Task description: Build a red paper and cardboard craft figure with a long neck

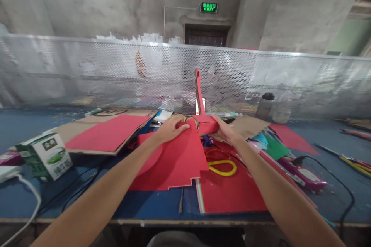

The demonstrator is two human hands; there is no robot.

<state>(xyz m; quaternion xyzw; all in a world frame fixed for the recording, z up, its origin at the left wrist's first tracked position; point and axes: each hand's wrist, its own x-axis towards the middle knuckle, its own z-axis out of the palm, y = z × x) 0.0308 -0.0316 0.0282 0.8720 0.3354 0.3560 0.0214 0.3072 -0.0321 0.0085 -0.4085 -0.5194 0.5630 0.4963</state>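
Red cardboard model [208,126] between our two hands

We held both arms stretched forward, converging on the model, which sat between our hands with its long hooked neck [198,94] upright. Our right hand [222,129] came at the model's right side, fingers curved closely round the body; most fingertips were hidden behind it. Our left hand [171,128], just left of the model, had its thumb laid along the upper edge of a notched red sheet [174,158] and its fingers bent beyond, with the sheet gripped narrowly between; we could not tell whether those fingers also touched the model.

The sheet sloped down in front of the model. Below the model we saw a yellow loop handle [222,168], its far end lost in clutter. Behind the neck, a lit screen [202,106] was partly covered and unreadable. Our forearms ran off the bottom edge of view.
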